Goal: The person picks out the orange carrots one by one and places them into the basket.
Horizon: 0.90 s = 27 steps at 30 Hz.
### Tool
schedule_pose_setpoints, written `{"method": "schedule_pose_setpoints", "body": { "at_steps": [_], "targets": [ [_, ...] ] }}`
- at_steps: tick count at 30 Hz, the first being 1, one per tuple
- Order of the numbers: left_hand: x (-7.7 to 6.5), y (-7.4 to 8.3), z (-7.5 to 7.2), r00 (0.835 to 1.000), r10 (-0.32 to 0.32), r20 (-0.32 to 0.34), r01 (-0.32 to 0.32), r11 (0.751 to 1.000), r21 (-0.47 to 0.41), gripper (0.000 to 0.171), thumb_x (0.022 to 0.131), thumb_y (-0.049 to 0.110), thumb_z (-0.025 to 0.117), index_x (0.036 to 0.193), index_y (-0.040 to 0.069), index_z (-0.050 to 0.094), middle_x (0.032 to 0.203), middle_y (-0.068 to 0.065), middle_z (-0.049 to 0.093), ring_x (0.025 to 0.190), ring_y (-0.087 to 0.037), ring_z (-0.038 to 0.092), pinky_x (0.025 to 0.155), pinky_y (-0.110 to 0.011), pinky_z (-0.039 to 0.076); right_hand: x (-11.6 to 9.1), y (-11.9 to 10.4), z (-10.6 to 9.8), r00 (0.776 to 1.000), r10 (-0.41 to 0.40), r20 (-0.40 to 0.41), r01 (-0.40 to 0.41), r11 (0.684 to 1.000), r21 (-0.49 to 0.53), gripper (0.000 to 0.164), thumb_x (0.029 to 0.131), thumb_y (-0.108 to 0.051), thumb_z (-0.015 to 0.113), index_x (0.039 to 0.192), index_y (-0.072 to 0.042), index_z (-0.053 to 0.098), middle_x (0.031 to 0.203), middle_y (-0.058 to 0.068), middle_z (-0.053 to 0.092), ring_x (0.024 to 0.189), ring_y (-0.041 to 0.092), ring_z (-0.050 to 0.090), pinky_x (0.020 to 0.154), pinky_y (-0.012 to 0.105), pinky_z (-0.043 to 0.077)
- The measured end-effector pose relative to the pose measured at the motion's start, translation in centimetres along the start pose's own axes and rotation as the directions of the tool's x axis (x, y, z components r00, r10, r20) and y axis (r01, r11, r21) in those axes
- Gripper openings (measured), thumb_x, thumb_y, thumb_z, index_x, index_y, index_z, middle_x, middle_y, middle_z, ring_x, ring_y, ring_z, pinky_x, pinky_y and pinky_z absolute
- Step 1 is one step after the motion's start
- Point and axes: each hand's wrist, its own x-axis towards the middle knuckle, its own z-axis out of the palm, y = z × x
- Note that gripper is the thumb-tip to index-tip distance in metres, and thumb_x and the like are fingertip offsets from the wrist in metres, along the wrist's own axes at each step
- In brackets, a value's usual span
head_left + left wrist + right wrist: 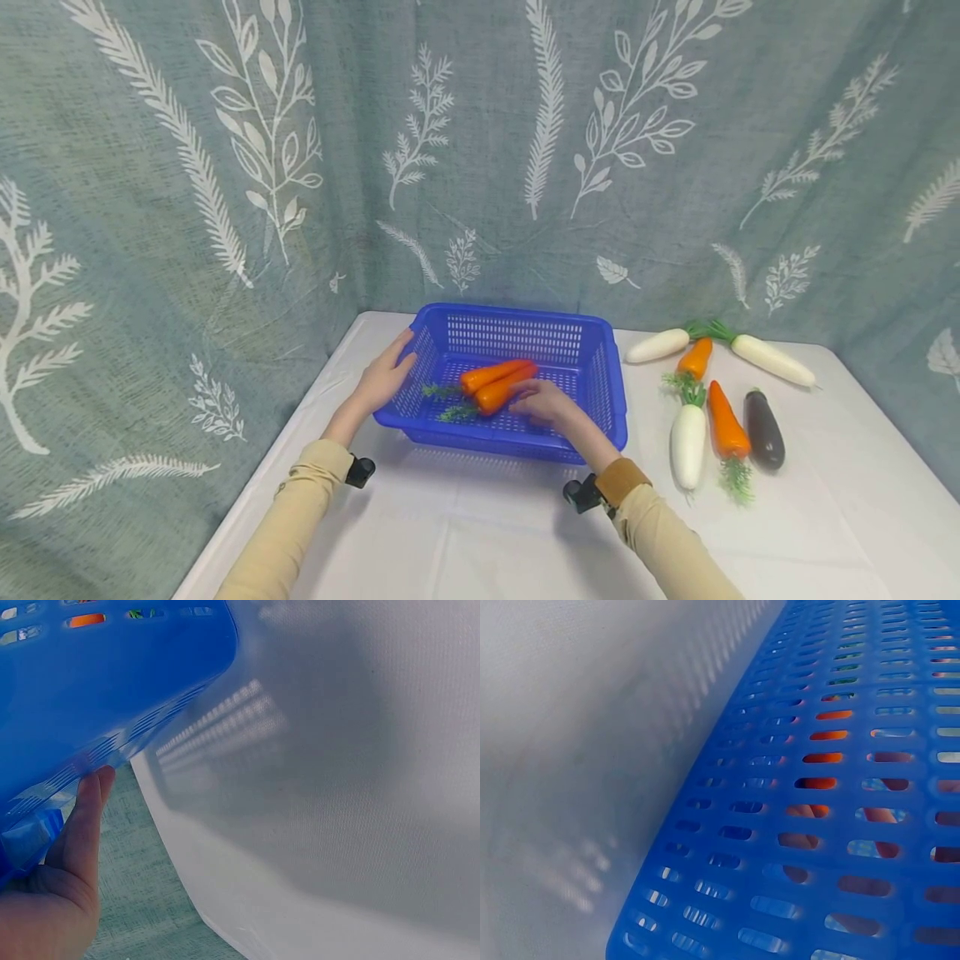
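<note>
A blue slotted plastic basket [510,435] stands on the white-covered table. Two orange carrots [498,393] with feathery green tops lie side by side in it, toward its left half. My left hand [381,382] holds the basket's left rim, thumb over the edge; in the left wrist view, the fingers of that hand [79,832] lie along the outer wall. Inside the basket, my right hand [546,402] hovers with loosely bent fingers by the nearer carrot; whether it touches is hard to tell. Through the slots, the right wrist view shows parts of the carrot [823,758] and hand.
Right of the basket lie white radishes [688,446], two more carrots [726,421] and a dark eggplant [764,429]. A green leaf-patterned curtain [480,167] hangs behind the table [465,533] and along its left side.
</note>
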Motion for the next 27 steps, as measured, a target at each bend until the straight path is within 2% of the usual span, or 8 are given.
{"method": "schedule_pose_setpoints", "body": {
  "at_steps": [8,27],
  "targets": [
    [0.02,-0.04,0.01,1.0,-0.004,-0.001,0.004,1.0,0.004,0.053,0.106,0.018,0.036,0.152,-0.004,0.022,0.159,-0.02,0.018,0.145,-0.04,0.017,0.118,-0.053,0.015,-0.04,0.0,-0.01,1.0,0.002,-0.007,-0.002,1.0,0.028,0.04,0.087,0.001,0.066,0.126,0.006,0.059,0.118,0.022,0.061,0.11,0.035,0.06,0.098,0.051,0.049],
    [0.1,-0.25,0.05,1.0,-0.004,-0.007,0.004,1.0,0.006,0.053,0.106,0.018,0.036,0.153,-0.003,0.022,0.159,-0.02,0.018,0.145,-0.04,0.018,0.118,-0.053,0.015,-0.18,-0.24,0.01,1.0,0.028,0.012,-0.029,0.995,0.096,0.04,0.091,-0.002,0.063,0.129,0.006,0.057,0.114,0.02,0.063,0.117,0.039,0.056,0.102,0.052,0.045]
  ]
}}
